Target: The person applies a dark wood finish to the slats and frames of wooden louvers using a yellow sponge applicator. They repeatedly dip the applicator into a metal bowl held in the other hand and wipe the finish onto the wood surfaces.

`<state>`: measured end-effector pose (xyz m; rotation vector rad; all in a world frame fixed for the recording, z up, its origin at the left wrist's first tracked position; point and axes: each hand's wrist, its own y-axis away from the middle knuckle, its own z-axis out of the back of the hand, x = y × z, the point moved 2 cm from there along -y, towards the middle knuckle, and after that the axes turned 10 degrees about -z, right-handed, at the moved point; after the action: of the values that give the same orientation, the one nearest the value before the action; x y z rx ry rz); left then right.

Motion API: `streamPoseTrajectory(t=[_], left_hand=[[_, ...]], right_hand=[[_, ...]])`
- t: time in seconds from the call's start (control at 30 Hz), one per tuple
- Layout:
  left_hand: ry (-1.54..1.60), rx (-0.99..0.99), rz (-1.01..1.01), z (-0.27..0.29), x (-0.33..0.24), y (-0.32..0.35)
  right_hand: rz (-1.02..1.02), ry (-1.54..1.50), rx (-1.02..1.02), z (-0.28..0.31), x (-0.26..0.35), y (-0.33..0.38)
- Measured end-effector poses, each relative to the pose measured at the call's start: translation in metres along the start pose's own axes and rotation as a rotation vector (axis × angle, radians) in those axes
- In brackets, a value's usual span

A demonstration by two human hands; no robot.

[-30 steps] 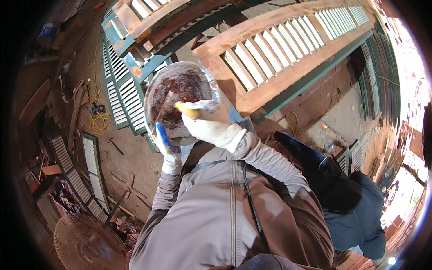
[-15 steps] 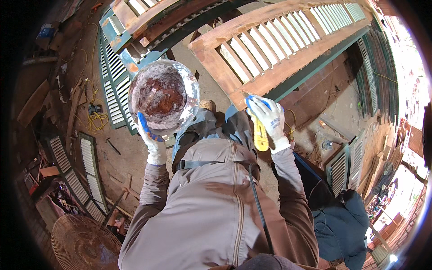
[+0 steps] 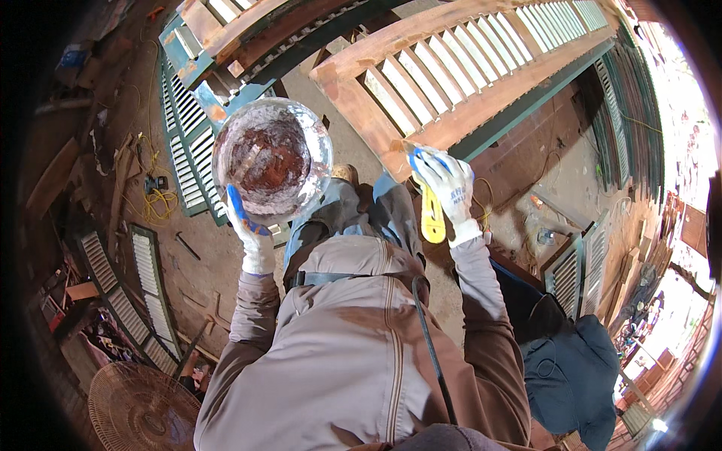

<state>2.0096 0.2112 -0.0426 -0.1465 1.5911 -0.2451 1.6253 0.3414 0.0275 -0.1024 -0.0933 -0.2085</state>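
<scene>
My left hand (image 3: 250, 233), in a white glove with blue fingertips, grips the lower left side of a shiny metal bowl (image 3: 322, 154). Red-brown paste (image 3: 269, 159) sits in the bowl, with pale dried residue around its wall. In my gloved right hand (image 3: 445, 184) is a putty knife (image 3: 432, 218) with a yellow handle pointing back toward me. Its blade, mostly hidden by the fingers, is at the near corner of a bare-wood louvered shutter (image 3: 361, 98). Whether the blade touches the wood, I cannot tell.
Another partly stripped shutter (image 3: 226, 34) lies at the upper left, above green louvered panels (image 3: 180, 143). More shutters lean at the right (image 3: 620, 128). A hammer (image 3: 187, 246), yellow cord (image 3: 159, 203) and a fan (image 3: 143, 406) are to the left. Dark cloth (image 3: 571, 376) hangs at lower right.
My right hand has shifted slightly up and left with the putty knife, over the shutter's near corner. My left hand keeps its hold on the bowl. The whole view has shifted slightly.
</scene>
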Motion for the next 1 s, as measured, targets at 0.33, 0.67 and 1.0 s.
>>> streamPoseTrajectory(t=[0.33,0.67,1.0], left_hand=[[-0.045,-0.046,0.013,-0.006,-0.008,-0.003],[0.006,-0.09,0.073,-0.01,-0.015,-0.01],[0.141,-0.105,0.043,-0.018,-0.014,-0.025]], right_hand=[[-0.004,-0.034,-0.067,-0.001,0.007,-0.001],[0.09,-0.03,0.138,-0.001,0.008,-0.008],[0.061,-0.2,-0.029,0.024,-0.007,0.008]])
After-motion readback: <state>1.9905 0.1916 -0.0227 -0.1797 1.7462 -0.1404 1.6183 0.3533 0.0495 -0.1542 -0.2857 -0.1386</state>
